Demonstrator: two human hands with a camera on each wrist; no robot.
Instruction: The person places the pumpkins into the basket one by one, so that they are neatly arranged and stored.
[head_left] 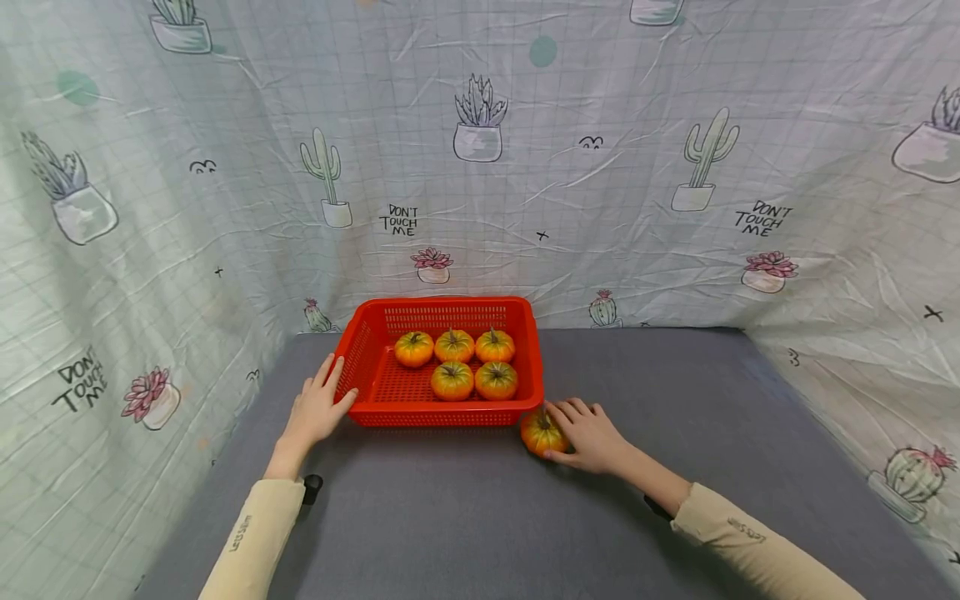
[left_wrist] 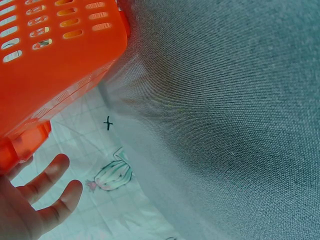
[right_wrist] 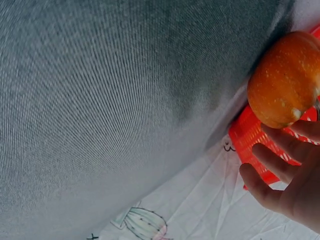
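Beside the near right corner of the red basket, my right hand grips a small orange pumpkin, thumb on its near side and fingers toward its far side. In the right wrist view, the right hand's outer fingers spread away from the pumpkin. My left hand rests at the basket's left rim with its fingers extended. The left wrist view shows the left fingers spread beside the basket rim. Several similar pumpkins sit inside the basket, toward its right side.
A grey cloth-covered table lies under everything. Behind and at both sides hangs a pale curtain printed with cacti. Bare basket floor shows at its left. A dark wrist strap shows at the left cuff.
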